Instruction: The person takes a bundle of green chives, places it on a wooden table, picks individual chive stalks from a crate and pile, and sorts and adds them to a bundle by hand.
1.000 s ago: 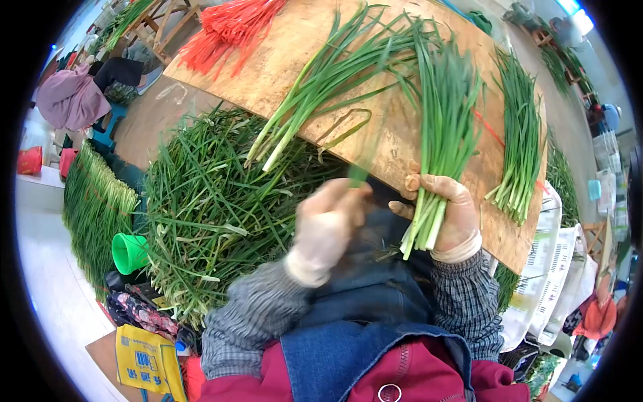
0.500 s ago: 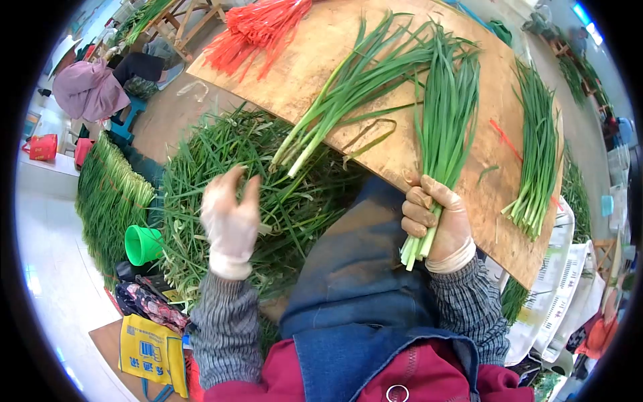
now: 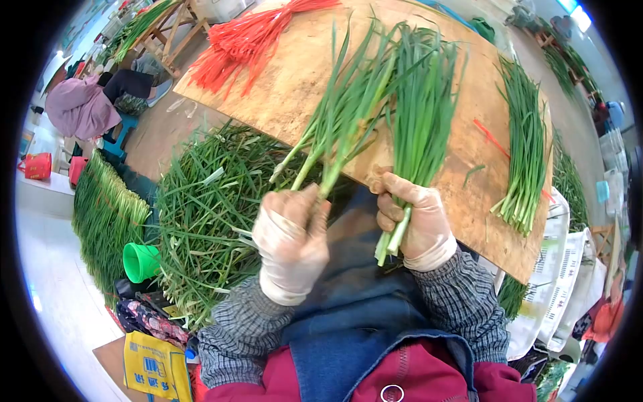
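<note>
My right hand point(image 3: 418, 218), in a thin pale glove, is closed round the lower stems of a bunch of garlic chives point(image 3: 422, 120), whose leaves lie up over the wooden board. In front of my body, my gloved left hand point(image 3: 291, 238) pinches the stem end of a garlic chive stalk point(image 3: 345, 151), partly blurred. Beside that stalk, a few loose garlic chives point(image 3: 315, 137) rest across the board's edge with their white ends pointing toward me. A separate garlic chive bunch point(image 3: 522, 151) lies on the right of the board.
Red plastic ties point(image 3: 244, 47) are heaped at the far left of the wooden board point(image 3: 295, 80). Below it spreads a big pile of leaf trimmings point(image 3: 201, 208). A green bucket point(image 3: 140, 262), stacked chives point(image 3: 110, 218) and a seated person point(image 3: 84, 107) are at left; white crates point(image 3: 549, 288) stand right.
My left hand has moved right and up from over the trimmings and now grips a stalk by the board's edge. The right hand's bunch has shifted slightly left.
</note>
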Demonstrator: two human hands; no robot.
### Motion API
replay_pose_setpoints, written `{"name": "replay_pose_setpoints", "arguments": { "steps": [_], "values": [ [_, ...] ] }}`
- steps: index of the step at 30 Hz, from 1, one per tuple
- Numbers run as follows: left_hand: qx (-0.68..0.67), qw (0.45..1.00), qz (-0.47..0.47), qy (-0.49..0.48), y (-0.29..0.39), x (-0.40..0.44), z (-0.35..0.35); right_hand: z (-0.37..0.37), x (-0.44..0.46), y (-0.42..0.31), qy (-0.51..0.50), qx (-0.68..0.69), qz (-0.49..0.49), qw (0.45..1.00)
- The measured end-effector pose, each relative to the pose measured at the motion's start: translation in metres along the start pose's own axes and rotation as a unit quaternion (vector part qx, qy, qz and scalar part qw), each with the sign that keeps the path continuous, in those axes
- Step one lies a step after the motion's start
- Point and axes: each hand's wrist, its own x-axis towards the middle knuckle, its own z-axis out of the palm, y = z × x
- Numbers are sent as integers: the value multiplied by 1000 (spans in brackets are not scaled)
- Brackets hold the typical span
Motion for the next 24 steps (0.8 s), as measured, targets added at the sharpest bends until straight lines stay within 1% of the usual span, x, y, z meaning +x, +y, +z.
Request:
{"name": "replay_pose_setpoints", "arguments": {
  "steps": [3,6,11,12,15,16,17,19,20,23,24],
  "values": [
    [-39,998,40,-33,15,-9,8,5,-1,1,28,-11,-13,999],
    [-73,995,27,-66,19,-15,11,3,1,3,52,-6,-23,998],
    [-128,985,37,-110,16,-17,12,4,-3,3,70,-67,-25,995],
    [-140,980,21,-141,17,-15,10,4,-3,3,76,-82,-28,993],
    [-295,931,-95,-195,13,-11,10,-4,-1,3,79,-124,-28,989],
    [-383,829,-322,-250,19,-9,3,-7,0,4,83,-127,-26,988],
    [-418,763,-424,-251,20,0,-2,-10,1,5,87,-131,-24,987],
    [-449,714,-478,-246,15,8,1,-12,0,7,94,-137,-24,986],
    [-415,729,-481,-254,19,11,5,-12,0,8,97,-140,-26,985],
    [-342,775,-432,-311,19,10,26,-10,0,10,104,-147,-36,983],
    [-321,782,-431,-315,15,8,33,-10,-1,11,106,-150,-41,982]
  ]
}}
